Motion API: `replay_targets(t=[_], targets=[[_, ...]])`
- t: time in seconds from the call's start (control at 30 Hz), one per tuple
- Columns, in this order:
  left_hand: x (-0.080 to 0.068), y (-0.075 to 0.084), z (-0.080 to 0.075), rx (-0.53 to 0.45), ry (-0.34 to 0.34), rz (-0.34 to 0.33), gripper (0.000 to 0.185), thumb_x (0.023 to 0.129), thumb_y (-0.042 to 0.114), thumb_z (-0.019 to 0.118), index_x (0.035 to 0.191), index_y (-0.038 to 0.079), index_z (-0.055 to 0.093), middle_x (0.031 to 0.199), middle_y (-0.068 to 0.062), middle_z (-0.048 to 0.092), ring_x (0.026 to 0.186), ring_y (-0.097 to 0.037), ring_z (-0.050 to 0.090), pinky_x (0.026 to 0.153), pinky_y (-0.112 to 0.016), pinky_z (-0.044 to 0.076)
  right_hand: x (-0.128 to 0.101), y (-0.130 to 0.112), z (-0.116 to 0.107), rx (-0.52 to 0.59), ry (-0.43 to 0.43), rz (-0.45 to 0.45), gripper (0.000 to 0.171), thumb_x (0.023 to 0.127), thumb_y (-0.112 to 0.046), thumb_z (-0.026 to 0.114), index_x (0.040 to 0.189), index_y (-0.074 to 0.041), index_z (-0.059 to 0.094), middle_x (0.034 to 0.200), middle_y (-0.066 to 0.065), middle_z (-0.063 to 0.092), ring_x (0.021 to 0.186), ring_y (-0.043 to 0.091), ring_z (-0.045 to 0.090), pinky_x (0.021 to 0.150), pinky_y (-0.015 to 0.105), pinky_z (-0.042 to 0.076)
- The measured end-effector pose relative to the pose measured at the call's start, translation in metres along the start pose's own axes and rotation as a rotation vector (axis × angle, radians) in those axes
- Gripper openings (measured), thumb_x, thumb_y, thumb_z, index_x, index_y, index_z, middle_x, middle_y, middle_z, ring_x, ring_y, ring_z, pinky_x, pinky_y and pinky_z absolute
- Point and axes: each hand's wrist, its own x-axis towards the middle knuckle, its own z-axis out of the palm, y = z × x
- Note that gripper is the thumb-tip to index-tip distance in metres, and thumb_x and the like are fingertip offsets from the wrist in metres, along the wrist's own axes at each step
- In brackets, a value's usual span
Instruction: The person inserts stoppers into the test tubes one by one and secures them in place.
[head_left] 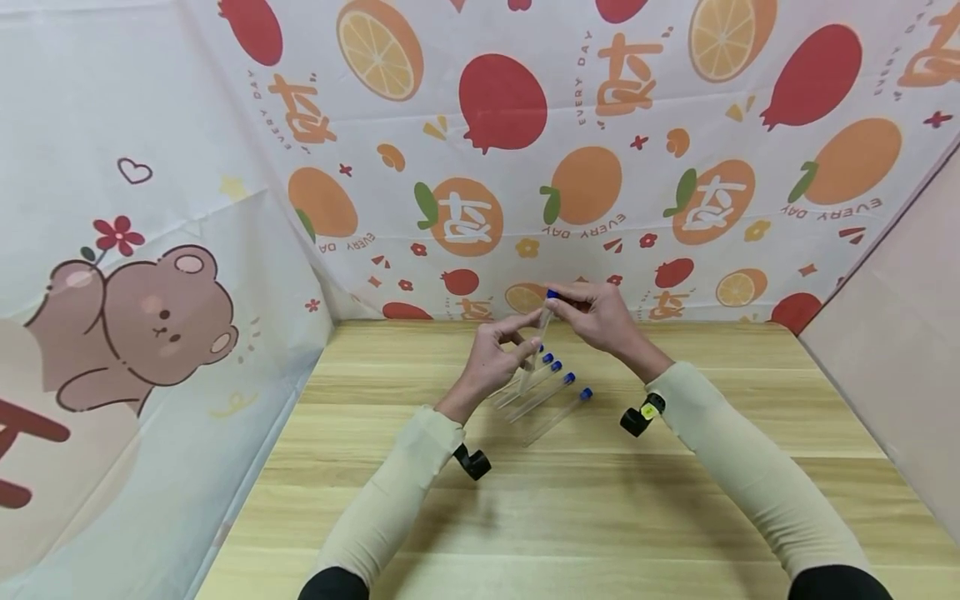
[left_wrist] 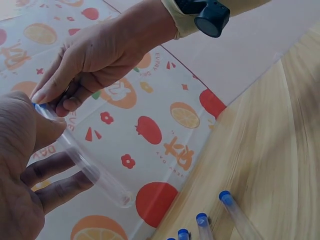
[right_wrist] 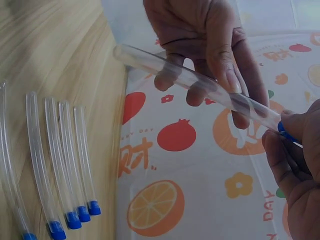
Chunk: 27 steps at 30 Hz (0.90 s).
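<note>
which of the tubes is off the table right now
The tube held up between the left hand and right hand; the others lie on the table.

Blue cap [right_wrist: 286, 131] hidden by fingertips

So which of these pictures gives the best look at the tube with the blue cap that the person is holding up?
The right wrist view: the held tube runs across the frame, left hand round its body, right hand pinching the blue cap. The left wrist view shows it too, cap mostly hidden. In the head view it is small.
</note>
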Motion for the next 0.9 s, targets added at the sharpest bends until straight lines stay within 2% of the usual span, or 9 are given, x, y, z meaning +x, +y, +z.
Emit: replay_targets(t=[0.13, 0.17, 0.23, 0.4, 0.57, 0.7, 0.8, 0.9], targets=[[-0.0003, -0.0013, 0.0033, -0.013, 0.004, -0.003, 0.044, 0.096, 0.001, 0.066, 0.139, 0.008, 0.061, 0.132, -0.017, 0.067, 0.078, -0.035, 0.068, 0.062, -0.035, 0.063, -0.0009, 0.0015, -0.001, 0.012, -0.018, 0.025, 0.029, 0.094, -0.009, 0.072, 0.122, -0.002, 0.072, 0.101, 0.019, 0.078, 0.061, 0.01, 0.058, 0.053, 0.016, 0.047], [-0.0001, -0.0019, 0.0044, -0.011, 0.009, 0.0, 0.043, 0.096, 0.0, 0.066, 0.138, 0.008, 0.061, 0.131, -0.018, 0.067, 0.077, -0.036, 0.068, 0.062, -0.035, 0.063, -0.0008, 0.0019, -0.001, 0.007, -0.019, 0.021, 0.028, 0.095, -0.008, 0.071, 0.121, -0.001, 0.072, 0.1, 0.018, 0.078, 0.06, 0.006, 0.055, 0.052, 0.016, 0.046], [-0.0002, -0.0027, 0.0065, -0.007, 0.02, 0.001, 0.043, 0.095, 0.0, 0.067, 0.138, 0.007, 0.061, 0.131, -0.018, 0.067, 0.077, -0.04, 0.068, 0.062, -0.037, 0.063, -0.0008, 0.002, -0.0009, -0.001, -0.021, 0.006, 0.026, 0.095, -0.007, 0.071, 0.12, 0.0, 0.073, 0.095, 0.018, 0.078, 0.057, 0.005, 0.05, 0.05, 0.016, 0.043], [-0.0009, -0.0059, 0.0094, -0.004, 0.043, 0.002, 0.043, 0.094, -0.001, 0.068, 0.136, 0.005, 0.062, 0.133, -0.018, 0.067, 0.077, -0.05, 0.067, 0.064, -0.038, 0.063, -0.0011, 0.0008, -0.0004, -0.029, -0.048, 0.011, 0.026, 0.096, -0.009, 0.07, 0.121, -0.003, 0.073, 0.08, 0.013, 0.073, 0.052, 0.01, 0.039, 0.047, 0.02, 0.035], [0.0006, -0.0073, 0.0064, -0.031, 0.038, -0.002, 0.044, 0.094, -0.001, 0.068, 0.137, 0.005, 0.061, 0.133, -0.019, 0.066, 0.08, -0.046, 0.069, 0.065, -0.038, 0.064, -0.0001, -0.0007, -0.0017, -0.042, -0.083, 0.046, 0.032, 0.096, -0.015, 0.07, 0.127, -0.007, 0.07, 0.098, 0.013, 0.078, 0.055, 0.019, 0.048, 0.05, 0.022, 0.041], [0.0013, -0.0069, 0.0028, -0.039, 0.024, -0.011, 0.044, 0.096, 0.003, 0.068, 0.139, 0.009, 0.061, 0.134, -0.017, 0.066, 0.083, -0.042, 0.069, 0.066, -0.039, 0.064, 0.0011, -0.0018, -0.0031, -0.005, -0.1, 0.102, 0.033, 0.096, -0.014, 0.07, 0.129, -0.008, 0.07, 0.109, 0.015, 0.077, 0.068, 0.024, 0.064, 0.058, 0.017, 0.051], [0.0008, -0.0066, 0.0008, -0.033, 0.029, -0.035, 0.044, 0.096, 0.007, 0.069, 0.139, 0.012, 0.062, 0.134, -0.016, 0.066, 0.082, -0.032, 0.07, 0.066, -0.037, 0.064, 0.0031, -0.0024, -0.0023, 0.006, -0.106, 0.15, 0.032, 0.096, -0.012, 0.07, 0.127, -0.006, 0.071, 0.111, 0.016, 0.076, 0.079, 0.024, 0.069, 0.065, 0.014, 0.053], [0.0, -0.0069, -0.0005, -0.031, 0.046, -0.053, 0.043, 0.096, 0.01, 0.07, 0.138, 0.014, 0.064, 0.131, -0.015, 0.068, 0.079, -0.019, 0.069, 0.065, -0.035, 0.064, 0.0057, -0.0024, -0.0009, 0.004, -0.114, 0.184, 0.031, 0.096, -0.01, 0.07, 0.126, -0.003, 0.071, 0.113, 0.018, 0.076, 0.08, 0.017, 0.069, 0.065, 0.014, 0.053]])
